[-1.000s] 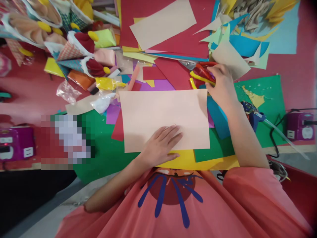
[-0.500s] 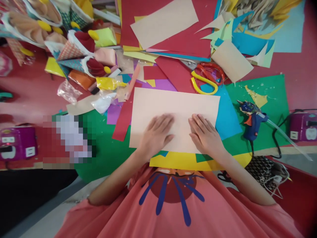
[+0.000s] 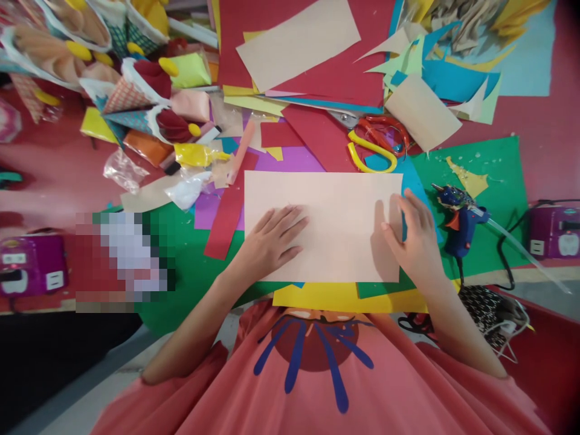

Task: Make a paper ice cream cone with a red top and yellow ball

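A pale beige sheet of paper (image 3: 338,232) lies flat in front of me, over the green sheet and other coloured pieces. My left hand (image 3: 274,238) rests on its left part, palm down with fingers spread. Over its right edge my right hand (image 3: 412,232) is raised a little, thumb and fingers apart and curved, casting a shadow on the sheet. Whether a fingertip touches the edge I cannot tell. Beneath the near edge shows a strip of yellow paper (image 3: 326,296). Beyond the far edge lie scissors with yellow handles (image 3: 374,158).
To the right a blue glue gun (image 3: 464,226) with a cord lies on the green sheet (image 3: 496,175). Stacked red sheets (image 3: 308,78) and paper offcuts (image 3: 457,75) are at the back. Cone-shaped fabric pieces (image 3: 131,90) and small packets crowd the left. Purple power boxes (image 3: 34,263) stand at the sides.
The beige sheet has turned slightly and now lies straighter. My right hand has moved right and lifted from the sheet to its edge; my left hand has slid a little left.
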A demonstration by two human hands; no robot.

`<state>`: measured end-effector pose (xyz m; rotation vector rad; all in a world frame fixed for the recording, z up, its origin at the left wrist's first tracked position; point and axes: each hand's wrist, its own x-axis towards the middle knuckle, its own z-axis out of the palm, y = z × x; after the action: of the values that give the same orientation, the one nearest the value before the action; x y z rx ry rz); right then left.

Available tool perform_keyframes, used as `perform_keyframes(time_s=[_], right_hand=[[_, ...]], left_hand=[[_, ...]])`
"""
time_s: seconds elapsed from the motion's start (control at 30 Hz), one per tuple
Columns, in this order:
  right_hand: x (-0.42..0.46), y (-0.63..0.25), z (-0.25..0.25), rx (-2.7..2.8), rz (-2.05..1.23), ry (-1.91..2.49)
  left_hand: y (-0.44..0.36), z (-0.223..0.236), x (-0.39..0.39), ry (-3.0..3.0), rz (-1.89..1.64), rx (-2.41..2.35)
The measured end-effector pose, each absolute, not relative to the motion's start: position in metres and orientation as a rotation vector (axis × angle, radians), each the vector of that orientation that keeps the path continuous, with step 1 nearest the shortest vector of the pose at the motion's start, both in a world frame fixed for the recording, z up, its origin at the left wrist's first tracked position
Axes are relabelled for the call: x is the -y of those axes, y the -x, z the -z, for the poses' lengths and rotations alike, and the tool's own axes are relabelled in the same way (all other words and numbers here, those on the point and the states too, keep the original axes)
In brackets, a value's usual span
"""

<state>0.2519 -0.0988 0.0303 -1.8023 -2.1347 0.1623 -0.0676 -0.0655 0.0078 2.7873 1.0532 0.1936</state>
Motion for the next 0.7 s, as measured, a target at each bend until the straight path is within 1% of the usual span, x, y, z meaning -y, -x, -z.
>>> perform_keyframes(time_s=[0.07, 0.2, 0.37, 0.6, 0.7], right_hand=[[0.098, -0.254, -0.027, 2.058, -0.202, 1.850], [0.096, -0.253, -0.024, 1.995, -0.300, 1.755], [0.064, -0.255, -0.028, 1.988, -0.213, 1.810], [0.029, -0.259, -0.028, 2.173, -0.288, 1.744], [0.023, -0.259, -0.024, 2.181, -0.197, 1.766]], left_hand=[[0.076, -0.007, 0.067, -2.781, -0.179, -1.087], [0.086, -0.005, 0.070, -2.723, -0.174, -1.103], [0.085, -0.004, 0.069, -2.678, -0.200, -1.087], [0.080, -0.004, 0.068, -2.663, -0.234, -1.070], [0.080, -0.005, 0.068, -2.670, -0.206, -1.077]])
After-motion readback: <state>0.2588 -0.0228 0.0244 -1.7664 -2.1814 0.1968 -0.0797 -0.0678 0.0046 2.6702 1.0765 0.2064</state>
